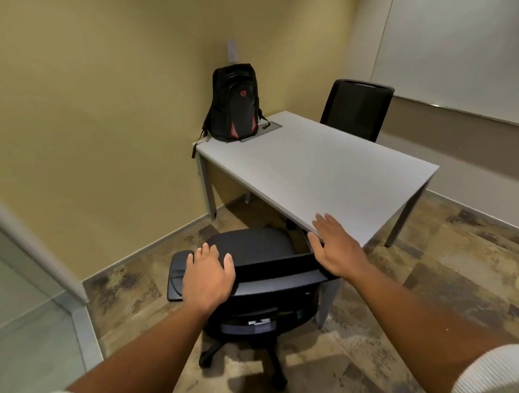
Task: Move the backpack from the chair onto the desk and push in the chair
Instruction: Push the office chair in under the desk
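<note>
Black backpack (234, 103) stands upright at the far corner of the counter (311, 169) by the wall (110, 114), so we judge that half done. Our left hand (208, 275) and right hand (336, 248) rest on the chair (255, 245) back, fingers (206, 250) straight and released, pressing rather than gripping, to roll its seat under.

Backpack (236, 106) upright on desk (326, 168); left hand (208, 278) and right hand (336, 249) rest on chair (255, 245) back.

Yellow walls (95, 115), mottled brown carpet (439, 276), whiteboard (471, 46) at right (second black chair (356, 108) near it).
</note>
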`<state>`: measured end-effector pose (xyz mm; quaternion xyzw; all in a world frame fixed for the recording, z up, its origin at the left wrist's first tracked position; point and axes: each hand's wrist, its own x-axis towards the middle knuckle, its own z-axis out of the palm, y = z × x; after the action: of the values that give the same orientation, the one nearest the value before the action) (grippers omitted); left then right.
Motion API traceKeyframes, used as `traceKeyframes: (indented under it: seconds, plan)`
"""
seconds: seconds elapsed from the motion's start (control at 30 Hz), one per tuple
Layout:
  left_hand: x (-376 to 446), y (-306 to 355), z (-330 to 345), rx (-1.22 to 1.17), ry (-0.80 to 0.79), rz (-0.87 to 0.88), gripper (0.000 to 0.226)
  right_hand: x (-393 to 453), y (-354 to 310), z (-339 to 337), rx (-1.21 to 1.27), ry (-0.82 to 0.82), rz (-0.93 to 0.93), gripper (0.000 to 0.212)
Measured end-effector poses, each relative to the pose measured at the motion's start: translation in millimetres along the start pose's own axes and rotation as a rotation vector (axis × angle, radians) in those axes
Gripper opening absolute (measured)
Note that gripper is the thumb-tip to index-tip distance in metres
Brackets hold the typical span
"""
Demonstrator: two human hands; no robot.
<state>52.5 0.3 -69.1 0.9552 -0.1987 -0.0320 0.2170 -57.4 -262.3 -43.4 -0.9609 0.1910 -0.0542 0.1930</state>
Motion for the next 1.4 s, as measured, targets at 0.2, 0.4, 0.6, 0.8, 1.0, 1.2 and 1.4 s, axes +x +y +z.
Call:
traceKeyframes:
  seconds: [0.2,0.4,0.6,0.8,1.0,1.2,1.4]
  plan:
    - [-7,-1,4,-0.013,0.024,-0.049,0.058,-8,12,18,0.031,0.007,-0.016,0.06]
    - [-1,4,2,-0.008,0.023,-0.077,0.059,-2,11,18,-0.026,0.001,-0.045,0.061]
    - [7,3,3,-0.02,0.052,-0.092,0.061,8,9,16,-0.078,-0.059,-0.05,0.063]
    - [16,0,4,0.006,0.065,-0.091,0.063,15,7,19,-0.067,-0.044,-0.055,0.062]
    - [28,-5,0,0.011,0.073,-0.067,0.063,24,2,22,-0.067,-0.044,-0.031,0.064]
    - [42,-12,-4,0.034,0.071,-0.053,0.062,31,-9,24,-0.079,-0.038,0.005,0.063]
    - [66,-24,-11,0.048,0.043,-0.016,0.06,45,-23,29,-0.078,-0.033,0.039,0.064]
